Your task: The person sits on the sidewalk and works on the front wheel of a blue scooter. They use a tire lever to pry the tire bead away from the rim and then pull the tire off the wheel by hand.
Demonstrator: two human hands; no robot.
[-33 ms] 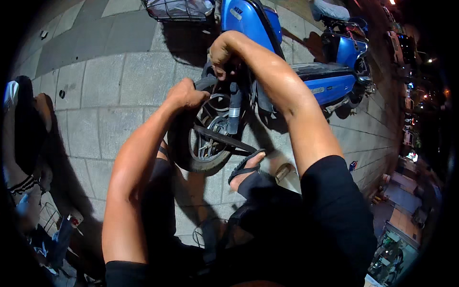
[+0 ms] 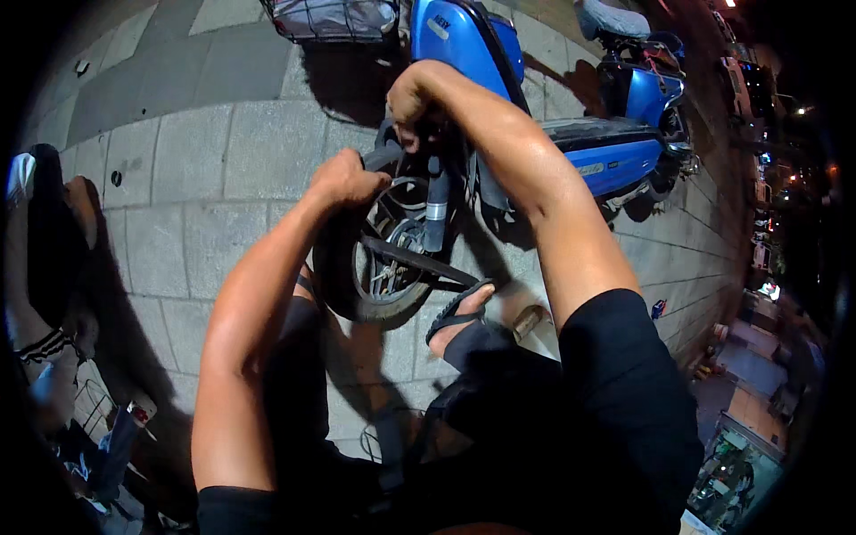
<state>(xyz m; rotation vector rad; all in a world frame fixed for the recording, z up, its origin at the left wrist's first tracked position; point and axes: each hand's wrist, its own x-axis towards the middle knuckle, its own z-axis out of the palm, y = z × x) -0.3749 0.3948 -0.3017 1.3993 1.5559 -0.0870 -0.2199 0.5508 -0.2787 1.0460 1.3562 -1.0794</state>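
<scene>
A wheel with a black tyre and spoked dark rim stands between my feet, fitted to a blue scooter that lies or leans ahead of me. My left hand is closed on the tyre's upper left edge, thumb and fingers curled in toward the rim. Bent sharply at the wrist, my right hand reaches down at the top of the wheel. Its fingers are curled in shadow, and what they hold is hidden. A flat black strip slants across the wheel toward my sandalled foot. A dark shock absorber stands beside the rim.
A wire basket is at the top, and a second blue scooter is parked at the right. Another person is at the far left beside a dark scooter or bike. Grey paving slabs cover the ground. Something tan lies near my foot.
</scene>
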